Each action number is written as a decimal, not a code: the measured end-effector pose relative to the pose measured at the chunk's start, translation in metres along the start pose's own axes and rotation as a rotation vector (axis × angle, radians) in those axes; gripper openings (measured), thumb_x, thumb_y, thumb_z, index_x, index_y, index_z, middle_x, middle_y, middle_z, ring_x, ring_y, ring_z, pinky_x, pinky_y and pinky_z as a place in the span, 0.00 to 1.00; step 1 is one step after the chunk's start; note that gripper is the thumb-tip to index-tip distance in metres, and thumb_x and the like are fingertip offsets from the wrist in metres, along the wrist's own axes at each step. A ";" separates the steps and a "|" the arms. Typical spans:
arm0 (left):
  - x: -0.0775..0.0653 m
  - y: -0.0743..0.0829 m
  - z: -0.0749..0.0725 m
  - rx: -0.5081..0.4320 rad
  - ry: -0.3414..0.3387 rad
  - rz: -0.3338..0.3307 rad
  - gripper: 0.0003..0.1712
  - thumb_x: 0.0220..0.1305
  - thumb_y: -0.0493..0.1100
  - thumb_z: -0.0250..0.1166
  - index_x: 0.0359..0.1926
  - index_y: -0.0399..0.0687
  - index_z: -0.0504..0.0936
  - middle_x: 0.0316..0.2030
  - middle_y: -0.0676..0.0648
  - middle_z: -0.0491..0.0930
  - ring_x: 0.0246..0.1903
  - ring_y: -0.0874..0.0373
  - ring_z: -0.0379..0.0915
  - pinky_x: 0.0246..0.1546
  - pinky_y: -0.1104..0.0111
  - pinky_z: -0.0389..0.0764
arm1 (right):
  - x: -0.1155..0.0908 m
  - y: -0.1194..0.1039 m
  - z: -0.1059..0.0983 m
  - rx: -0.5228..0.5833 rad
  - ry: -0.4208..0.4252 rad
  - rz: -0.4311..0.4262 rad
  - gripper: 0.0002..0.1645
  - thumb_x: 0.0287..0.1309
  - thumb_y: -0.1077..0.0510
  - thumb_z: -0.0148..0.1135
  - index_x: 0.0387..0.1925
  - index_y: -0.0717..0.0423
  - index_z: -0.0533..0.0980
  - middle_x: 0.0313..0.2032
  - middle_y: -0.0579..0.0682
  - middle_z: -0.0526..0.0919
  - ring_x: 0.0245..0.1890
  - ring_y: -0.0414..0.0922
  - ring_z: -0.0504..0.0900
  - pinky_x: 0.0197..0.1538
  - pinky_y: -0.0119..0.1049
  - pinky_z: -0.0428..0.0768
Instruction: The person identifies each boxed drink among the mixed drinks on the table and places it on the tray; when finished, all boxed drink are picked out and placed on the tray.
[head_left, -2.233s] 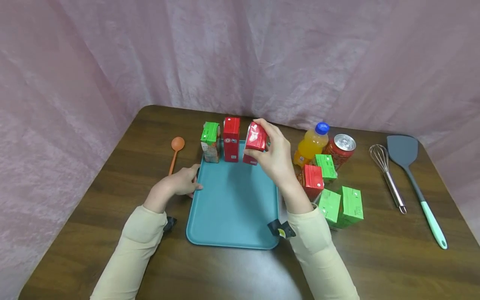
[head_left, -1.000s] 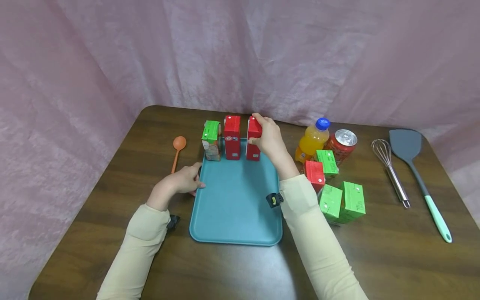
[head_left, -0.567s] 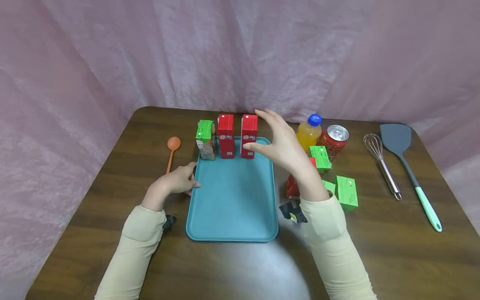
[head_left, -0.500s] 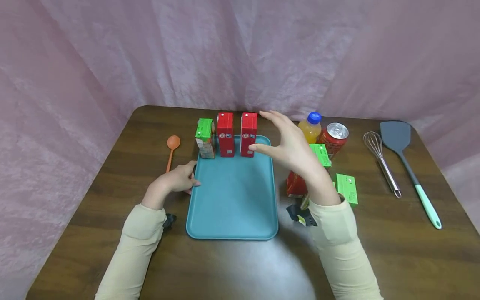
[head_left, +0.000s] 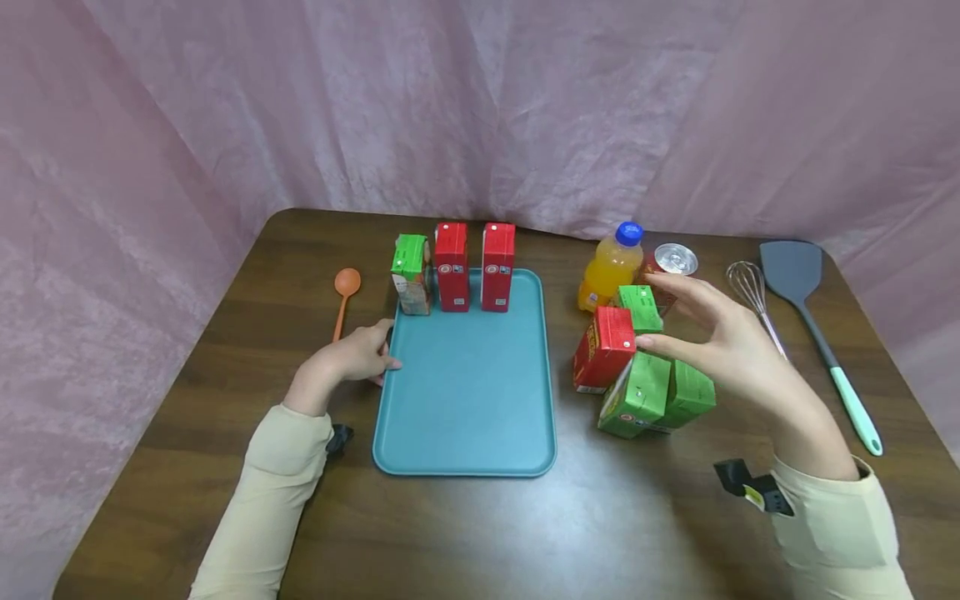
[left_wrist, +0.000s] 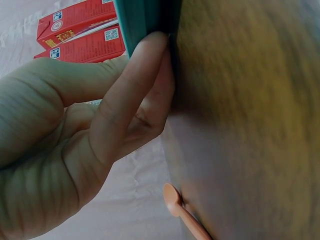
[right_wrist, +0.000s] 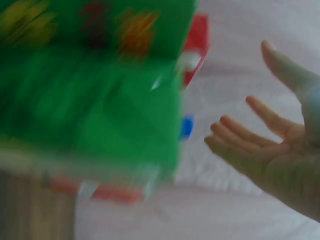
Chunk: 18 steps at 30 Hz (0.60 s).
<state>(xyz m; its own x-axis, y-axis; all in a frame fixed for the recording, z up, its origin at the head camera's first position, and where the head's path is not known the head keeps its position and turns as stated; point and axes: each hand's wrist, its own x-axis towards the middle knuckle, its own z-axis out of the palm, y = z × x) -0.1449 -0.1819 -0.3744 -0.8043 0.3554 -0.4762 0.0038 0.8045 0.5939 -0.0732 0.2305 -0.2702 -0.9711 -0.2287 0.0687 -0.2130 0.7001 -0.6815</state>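
Observation:
My left hand [head_left: 354, 355] pinches the left rim of the blue-green tray [head_left: 468, 392]; the left wrist view shows its fingers [left_wrist: 127, 90] at the tray edge. Along the tray's far end stand a green drink carton [head_left: 412, 279] and two red ones, a middle red carton [head_left: 452, 279] and a right red carton [head_left: 498, 279]. My right hand [head_left: 720, 346] holds nothing, thumb and fingers spread over the group on the right. Nearest its thumb is another red carton [head_left: 603, 348], beside a front green carton [head_left: 637, 398], a right green carton [head_left: 688, 392] and a rear green carton [head_left: 640, 307].
Behind that group stand an orange drink bottle [head_left: 611, 271] with a blue cap and a red can [head_left: 673, 260]. A whisk [head_left: 750, 287] and a grey spatula [head_left: 795, 279] lie at the far right. An orange spoon [head_left: 346, 287] lies left of the tray. A pink curtain [head_left: 480, 108] hangs behind the table.
The right hand set a red carton down at the tray's far end, let go, and moved right to the other cartons. The left hand stays at the tray rim.

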 end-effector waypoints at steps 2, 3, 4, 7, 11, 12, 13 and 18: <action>-0.001 0.000 -0.001 0.000 0.003 0.005 0.43 0.57 0.40 0.58 0.64 0.34 0.41 0.25 0.43 0.68 0.19 0.57 0.74 0.27 0.69 0.75 | -0.010 0.017 -0.008 0.002 -0.016 0.028 0.41 0.41 0.49 0.66 0.59 0.34 0.60 0.58 0.42 0.64 0.57 0.48 0.65 0.54 0.36 0.65; -0.001 -0.001 -0.002 0.001 0.004 0.006 0.42 0.57 0.40 0.58 0.64 0.34 0.42 0.25 0.43 0.68 0.19 0.57 0.74 0.28 0.69 0.74 | -0.015 0.025 -0.011 -0.001 -0.022 0.038 0.42 0.41 0.50 0.67 0.59 0.34 0.59 0.58 0.42 0.63 0.57 0.44 0.64 0.53 0.30 0.66; -0.001 0.000 -0.002 0.001 0.003 0.009 0.42 0.57 0.40 0.58 0.64 0.34 0.42 0.25 0.43 0.68 0.19 0.58 0.74 0.28 0.69 0.74 | -0.021 0.034 -0.015 -0.001 -0.028 0.045 0.42 0.42 0.52 0.66 0.60 0.35 0.59 0.59 0.42 0.63 0.58 0.40 0.63 0.52 0.25 0.66; 0.000 0.000 -0.003 0.008 0.008 0.008 0.41 0.57 0.40 0.58 0.64 0.34 0.43 0.25 0.43 0.68 0.19 0.58 0.74 0.28 0.69 0.74 | -0.036 0.059 -0.021 0.035 -0.044 0.048 0.45 0.42 0.57 0.66 0.62 0.38 0.56 0.60 0.43 0.61 0.56 0.28 0.62 0.46 0.15 0.64; -0.001 0.000 -0.003 0.007 0.008 0.012 0.41 0.57 0.39 0.57 0.64 0.34 0.43 0.25 0.43 0.68 0.19 0.57 0.74 0.28 0.69 0.74 | -0.046 0.088 -0.016 0.133 -0.083 -0.026 0.52 0.39 0.67 0.67 0.64 0.45 0.51 0.60 0.47 0.60 0.55 0.27 0.62 0.48 0.15 0.64; -0.001 0.000 -0.003 0.006 0.008 0.014 0.41 0.57 0.39 0.57 0.64 0.34 0.43 0.25 0.43 0.68 0.20 0.57 0.74 0.28 0.69 0.74 | -0.048 0.094 -0.013 0.161 -0.099 -0.043 0.54 0.38 0.69 0.67 0.65 0.47 0.49 0.60 0.49 0.60 0.55 0.28 0.63 0.48 0.16 0.64; -0.001 0.000 -0.003 0.005 0.008 0.015 0.41 0.57 0.39 0.57 0.64 0.34 0.43 0.25 0.43 0.68 0.20 0.57 0.74 0.28 0.69 0.74 | -0.049 0.099 -0.009 0.194 -0.115 -0.054 0.57 0.37 0.70 0.67 0.65 0.47 0.46 0.61 0.51 0.59 0.55 0.28 0.63 0.49 0.17 0.64; -0.001 0.001 -0.001 0.017 0.013 0.007 0.41 0.58 0.39 0.57 0.64 0.34 0.42 0.25 0.43 0.69 0.20 0.56 0.74 0.27 0.69 0.73 | -0.049 0.110 0.010 0.305 -0.183 -0.010 0.65 0.35 0.69 0.68 0.66 0.41 0.36 0.61 0.63 0.52 0.55 0.26 0.58 0.48 0.16 0.64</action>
<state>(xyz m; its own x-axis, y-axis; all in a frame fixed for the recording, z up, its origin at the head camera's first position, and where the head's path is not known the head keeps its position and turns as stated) -0.1444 -0.1821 -0.3729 -0.8120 0.3549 -0.4634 0.0196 0.8101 0.5860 -0.0475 0.3123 -0.3558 -0.9279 -0.3710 -0.0367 -0.1535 0.4697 -0.8694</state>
